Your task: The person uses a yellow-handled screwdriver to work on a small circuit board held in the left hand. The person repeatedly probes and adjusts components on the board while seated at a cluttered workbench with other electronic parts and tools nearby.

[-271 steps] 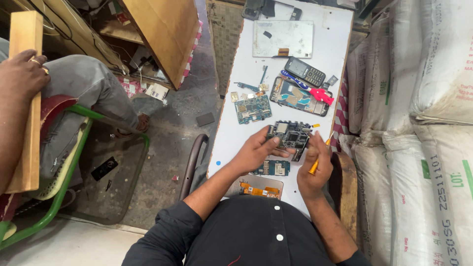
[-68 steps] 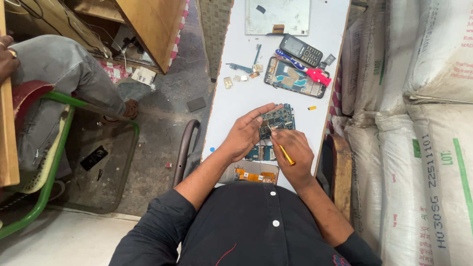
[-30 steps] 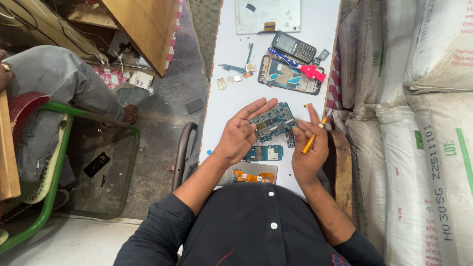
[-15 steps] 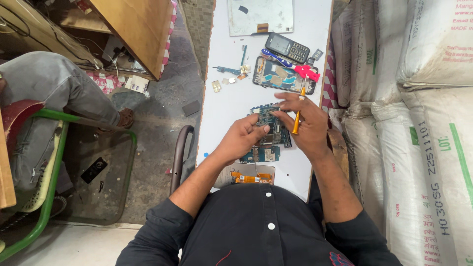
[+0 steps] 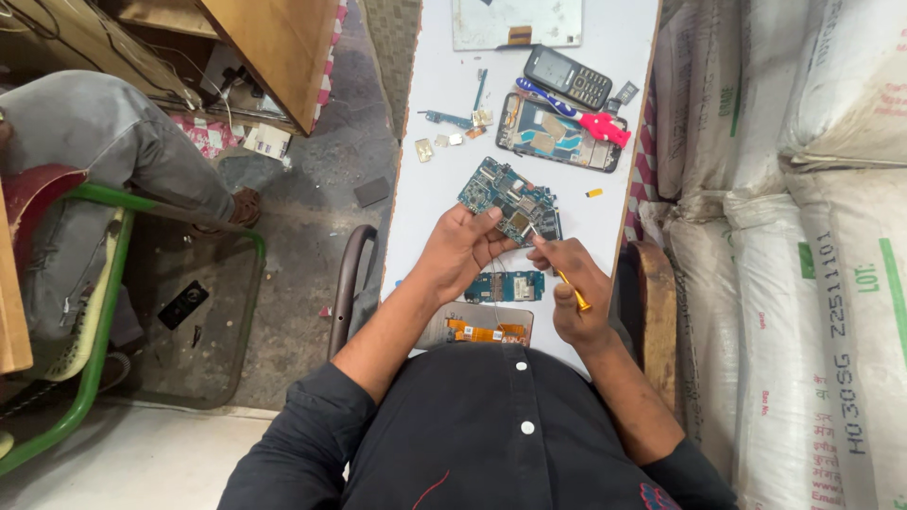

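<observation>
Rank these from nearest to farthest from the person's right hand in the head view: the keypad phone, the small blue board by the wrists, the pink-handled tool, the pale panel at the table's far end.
From the right hand:
1. Small blue board, just to its left, beside the wrists.
2. Pink-handled tool, farther up the table, right side.
3. Keypad phone, just beyond the tool.
4. Pale panel, at the far end.

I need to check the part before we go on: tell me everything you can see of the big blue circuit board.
The big blue circuit board is a bare, irregular flat panel studded with small metal shields and chips. It sits tilted at an angle over the white table. The left hand grips its near edge, and the right hand puts the tip of a yellow-handled screwdriver against its near right corner. A smaller blue board lies apart, nearer the person.
</observation>
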